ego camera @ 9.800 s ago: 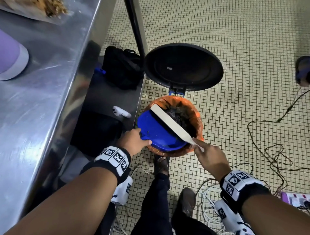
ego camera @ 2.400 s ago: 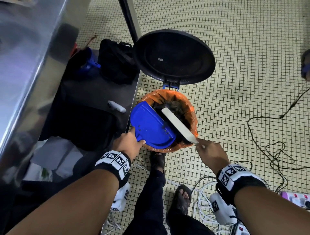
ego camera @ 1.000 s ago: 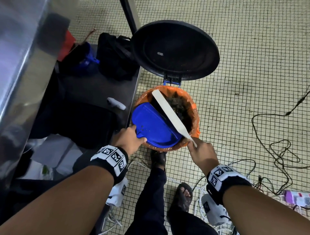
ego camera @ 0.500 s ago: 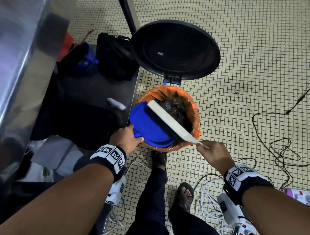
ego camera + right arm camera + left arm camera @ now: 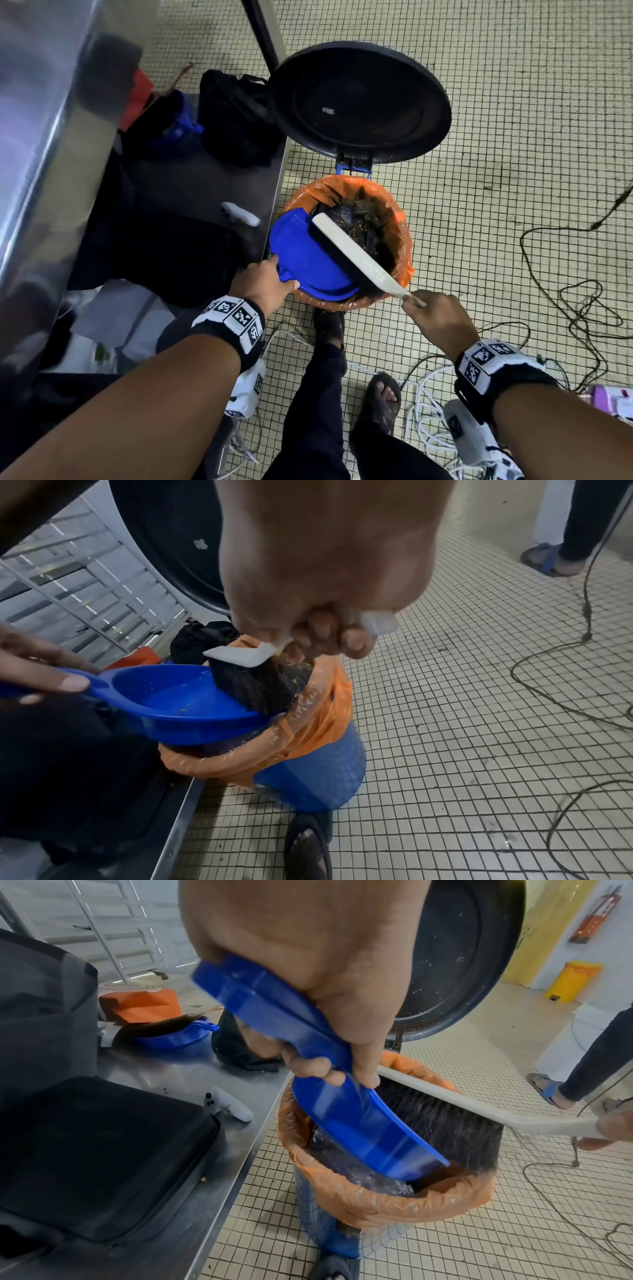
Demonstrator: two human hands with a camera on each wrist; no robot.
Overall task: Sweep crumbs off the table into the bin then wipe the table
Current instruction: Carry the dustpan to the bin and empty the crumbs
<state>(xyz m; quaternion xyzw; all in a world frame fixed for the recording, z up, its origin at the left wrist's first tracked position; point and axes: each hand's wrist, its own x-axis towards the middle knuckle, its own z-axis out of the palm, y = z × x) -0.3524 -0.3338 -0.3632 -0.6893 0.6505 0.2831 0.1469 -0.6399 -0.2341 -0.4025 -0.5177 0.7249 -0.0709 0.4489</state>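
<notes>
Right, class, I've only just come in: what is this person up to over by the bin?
A person is emptying a blue dustpan into a pedal bin lined with an orange bag, its black lid standing open. The left hand grips the dustpan's handle and tilts it over the opening. The right hand holds a white hand brush, whose dark bristles rest in the pan. A few crumbs remain in the pan.
</notes>
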